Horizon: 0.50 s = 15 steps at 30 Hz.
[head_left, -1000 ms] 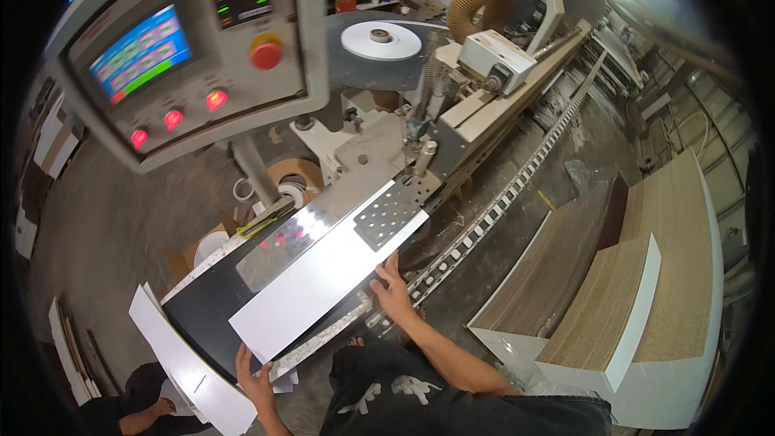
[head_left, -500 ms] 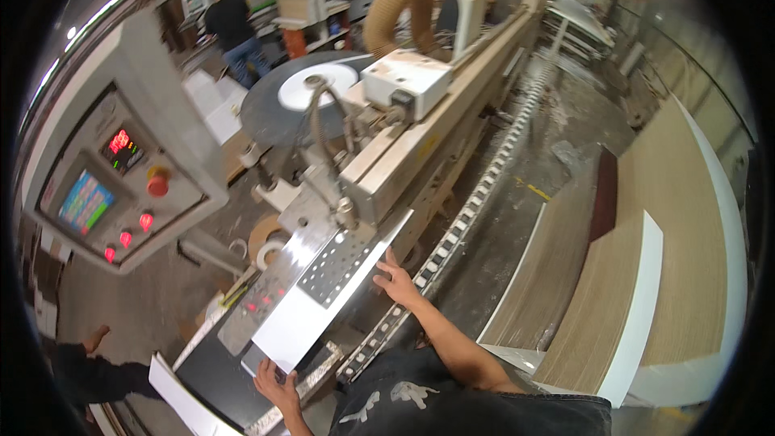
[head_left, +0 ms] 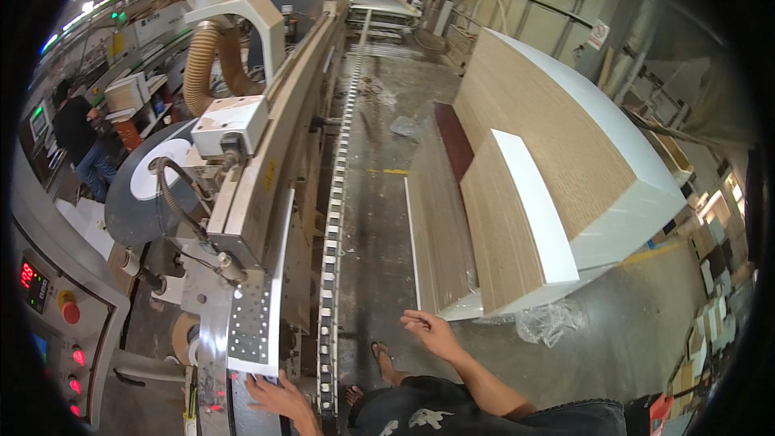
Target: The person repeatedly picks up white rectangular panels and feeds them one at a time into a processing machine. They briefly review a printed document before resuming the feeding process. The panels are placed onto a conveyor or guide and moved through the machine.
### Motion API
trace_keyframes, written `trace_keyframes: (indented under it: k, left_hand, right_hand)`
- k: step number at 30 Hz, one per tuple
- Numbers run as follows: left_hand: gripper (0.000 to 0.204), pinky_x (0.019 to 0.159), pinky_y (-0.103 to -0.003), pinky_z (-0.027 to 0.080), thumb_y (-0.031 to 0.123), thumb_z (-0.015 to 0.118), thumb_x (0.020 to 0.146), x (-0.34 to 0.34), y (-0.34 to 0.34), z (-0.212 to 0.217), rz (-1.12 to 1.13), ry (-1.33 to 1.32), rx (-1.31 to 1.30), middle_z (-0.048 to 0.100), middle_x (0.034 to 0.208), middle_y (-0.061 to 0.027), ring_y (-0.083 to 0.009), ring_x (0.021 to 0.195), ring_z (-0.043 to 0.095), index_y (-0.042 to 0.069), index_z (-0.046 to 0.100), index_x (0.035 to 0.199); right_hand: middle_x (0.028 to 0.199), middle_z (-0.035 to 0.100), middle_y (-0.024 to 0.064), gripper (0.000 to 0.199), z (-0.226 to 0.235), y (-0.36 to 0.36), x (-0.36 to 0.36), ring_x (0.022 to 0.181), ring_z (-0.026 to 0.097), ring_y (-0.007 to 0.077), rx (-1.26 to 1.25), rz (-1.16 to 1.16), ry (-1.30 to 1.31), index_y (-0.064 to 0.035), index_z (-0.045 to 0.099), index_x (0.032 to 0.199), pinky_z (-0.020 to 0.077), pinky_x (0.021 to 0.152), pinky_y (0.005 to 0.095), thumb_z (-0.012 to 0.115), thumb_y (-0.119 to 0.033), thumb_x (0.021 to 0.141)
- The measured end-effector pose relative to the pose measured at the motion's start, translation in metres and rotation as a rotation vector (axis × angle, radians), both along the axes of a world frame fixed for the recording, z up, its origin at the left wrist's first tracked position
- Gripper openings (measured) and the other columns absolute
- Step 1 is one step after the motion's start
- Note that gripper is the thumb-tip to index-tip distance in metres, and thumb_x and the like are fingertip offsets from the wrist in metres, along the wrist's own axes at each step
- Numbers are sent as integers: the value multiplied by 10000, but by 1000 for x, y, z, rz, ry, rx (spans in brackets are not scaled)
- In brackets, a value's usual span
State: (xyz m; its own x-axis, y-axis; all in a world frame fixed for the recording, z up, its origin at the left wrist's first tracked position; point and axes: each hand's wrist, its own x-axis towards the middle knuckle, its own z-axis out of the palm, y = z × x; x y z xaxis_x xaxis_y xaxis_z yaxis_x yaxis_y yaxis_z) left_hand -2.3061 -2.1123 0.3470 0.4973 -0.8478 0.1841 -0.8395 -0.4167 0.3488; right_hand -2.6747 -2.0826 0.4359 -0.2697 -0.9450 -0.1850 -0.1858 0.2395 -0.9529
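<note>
A long white panel [head_left: 278, 299] lies on the machine's metal bed. It shows along the right side and near end of a dark plate with rows of holes [head_left: 249, 327], and its far part runs alongside the machine beam. My left hand [head_left: 282, 402] is at the panel's near end, fingers spread, fingertips at or against that end. Over the floor, between the machine and the stacked boards, my right hand [head_left: 432, 333] hangs in the air. Its fingers are stretched out and hold nothing.
A control box [head_left: 69, 355] with a red knob and lit buttons stands at left. Beside the bed runs a roller rail [head_left: 329, 274]. Stacks of wood-grain boards [head_left: 517, 226] stand at right, plastic wrap [head_left: 549, 323] at their foot. A person [head_left: 77, 141] is at far left.
The view has swung right. The white panel has moved further along the bed, away from me, with my left hand following its near end. My right hand has left the panel's side.
</note>
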Motion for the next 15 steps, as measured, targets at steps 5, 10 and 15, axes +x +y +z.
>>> trace_keyframes:
  k: [5, 10, 15]
  left_hand:
    - [615, 1187, -667, 234, 250, 770, 885, -13, -17, 16, -277, -51, 21, 480, 1492, -216, -420, 1419, 425, 12, 539, 1403]
    - [400, 1065, -499, 436, 147, 734, 894, -76, -12, 71, -668, 349, -144, 649, 1266, -218, -424, 1198, 587, -25, 664, 1248]
    - [344, 960, -393, 528, 131, 713, 956, -231, 31, 131, -883, 868, 5, 716, 1184, -187, -290, 1079, 693, -13, 679, 1267]
  right_hand:
    - [1174, 761, 145, 300, 69, 65, -39, 1017, 721, 240, -187, -432, 499, 11, 703, 1249, 548, 924, 350, 649, -154, 1005]
    - [1511, 496, 266, 473, 124, 107, -128, 1393, 472, 415, -476, -981, 1053, 23, 575, 1405, 371, 1161, 495, 674, -189, 994]
    - [1543, 474, 275, 652, 110, 147, -224, 1458, 423, 418, -352, -1016, 675, 54, 465, 1508, 304, 1230, 459, 667, -331, 1023]
